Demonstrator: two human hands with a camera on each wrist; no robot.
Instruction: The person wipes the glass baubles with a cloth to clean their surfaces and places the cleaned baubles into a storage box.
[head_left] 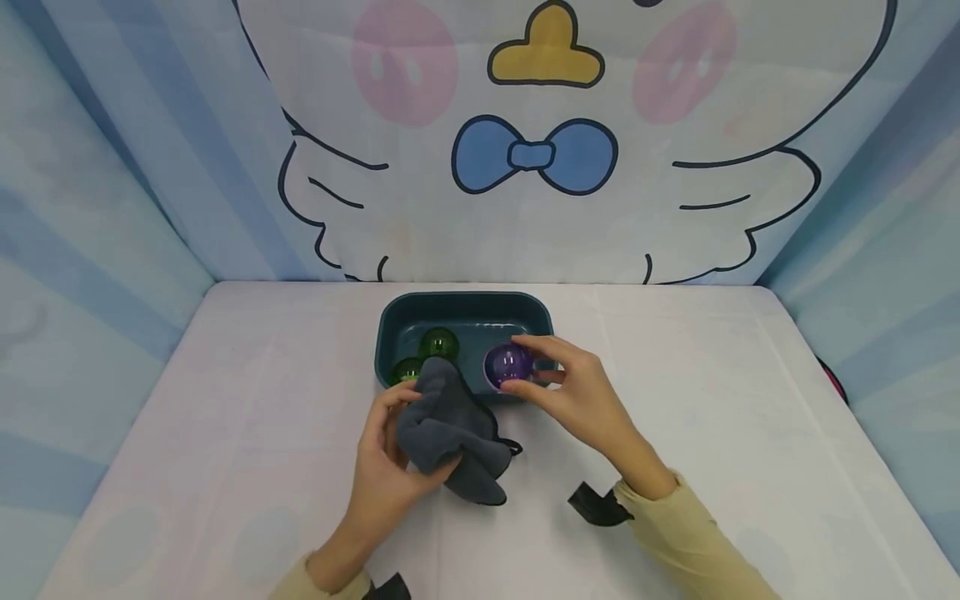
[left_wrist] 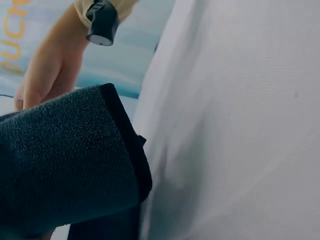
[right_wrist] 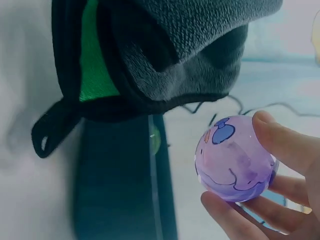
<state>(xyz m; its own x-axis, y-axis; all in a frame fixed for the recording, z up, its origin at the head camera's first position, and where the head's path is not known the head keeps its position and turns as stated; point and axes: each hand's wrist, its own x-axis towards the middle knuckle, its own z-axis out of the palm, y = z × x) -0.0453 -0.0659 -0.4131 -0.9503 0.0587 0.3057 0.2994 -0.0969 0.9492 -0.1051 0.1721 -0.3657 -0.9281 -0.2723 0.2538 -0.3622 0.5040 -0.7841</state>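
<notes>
A clear purple ball is pinched between the thumb and fingers of my right hand, over the right side of a dark teal tray. The right wrist view shows the ball glossy and see-through, with the fingertips round it. My left hand grips a bunched grey cloth in front of the tray. Dark edging and a small hanging loop show on the cloth. Two green clear balls lie in the tray's left part, one partly hidden by the cloth.
The tray stands on a white-covered table near its back edge. Behind it hangs a printed curtain with a cartoon duck, and more curtains close off both sides. Black straps stick out at the sleeves.
</notes>
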